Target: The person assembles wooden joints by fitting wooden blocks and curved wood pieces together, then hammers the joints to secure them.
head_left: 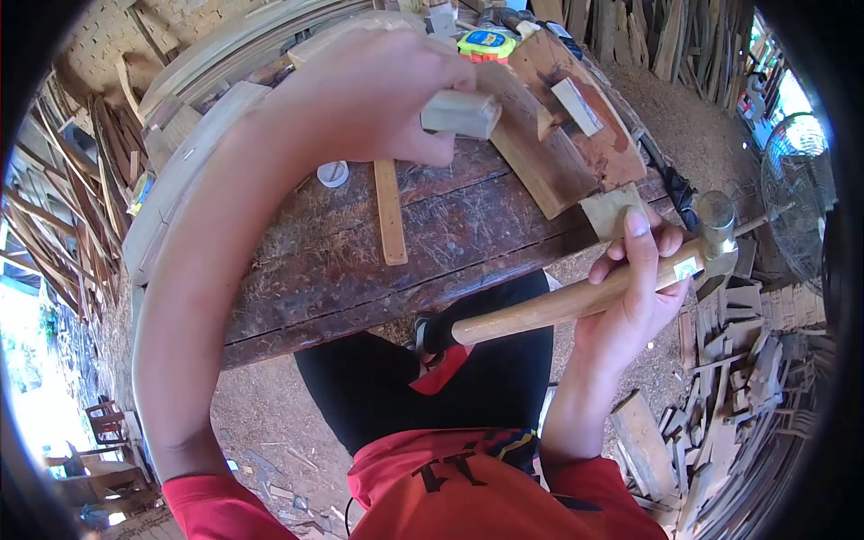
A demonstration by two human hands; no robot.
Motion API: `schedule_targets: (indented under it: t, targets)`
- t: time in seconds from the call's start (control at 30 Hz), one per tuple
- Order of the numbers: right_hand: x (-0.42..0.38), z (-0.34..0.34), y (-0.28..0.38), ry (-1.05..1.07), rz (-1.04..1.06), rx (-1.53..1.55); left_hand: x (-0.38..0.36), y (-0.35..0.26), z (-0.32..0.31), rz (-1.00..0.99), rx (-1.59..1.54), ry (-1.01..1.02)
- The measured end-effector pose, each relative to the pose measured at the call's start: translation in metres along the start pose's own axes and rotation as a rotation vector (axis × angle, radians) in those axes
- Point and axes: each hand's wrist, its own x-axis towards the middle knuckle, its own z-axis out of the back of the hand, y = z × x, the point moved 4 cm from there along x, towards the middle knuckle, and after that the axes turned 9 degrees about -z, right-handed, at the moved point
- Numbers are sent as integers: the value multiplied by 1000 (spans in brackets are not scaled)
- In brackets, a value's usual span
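Out beyond the left grip, lying on the dark, scarred wooden workbench [360,261]: a small white round cap [332,173] and, just below the knuckles, a thin pale wooden strip [390,211] running toward the body. Gripping with the left hand [360,94], fingers curled tight over the top of a small pale rectangular wooden block [461,112], thumb hidden beneath; holding that block at the near end of a curved reddish-brown timber piece [540,153], touching it or just above it, cannot tell which. Up past that grip, a yellow and blue tape measure [486,42]. Between the two grips, at the bench edge, a small pale square offcut [612,211], with the right thumb tip against its lower edge; pinched or merely touched, cannot tell. Wrapping the right hand [634,288] closed around the upper shaft of a wooden-handled hammer with a brass-coloured head [576,301], close under the head, black butt end pointing back at the lap, head turned away from the bench. Off to the right of that grip, a wire-guarded fan [796,193] above a heap of scrap wood [747,360]. Judging by this: positioning the block, hammer parked, no striking yet. Calling next for seating the block square on the timber, sliding the right grip down the handle, clearing the left fingers before any blow.
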Motion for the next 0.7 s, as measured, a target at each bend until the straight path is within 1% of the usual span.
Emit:
schedule_targets:
  t: [0.07, 0.17, 0.23, 0.3, 0.37, 0.47, 0.57, 0.67, 0.7]
  targets:
    - [1, 1, 2, -9, 1, 17, -1, 0, 12, -39, -50, -116]
    - [2, 1, 4, -18, 1, 29, -1, 3, 36, -22, -170, -181]
    - [3, 4, 5, -20, 17, 25, 4, 19, 79, 117, -488, 203]
    - [3, 6, 7, -14, 27, 31, 4, 19, 79, 161, -542, 211]
    - [3, 8, 9, -24, 32, 35, -6, 3, 37, 111, -337, -166]
    - [-1, 5, 10, -49, 38, 38, -9, -16, 18, -86, 1, -114]
    - [-1, 11, 14, -69, 49, 26, -5, -28, 4, -97, -44, 33]
    - [1, 18, 16, -87, 62, 19, -6, -37, -7, -127, 4, 115]
    - [2, 19, 17, -92, 61, 22, -2, -41, -4, -157, 5, 48]
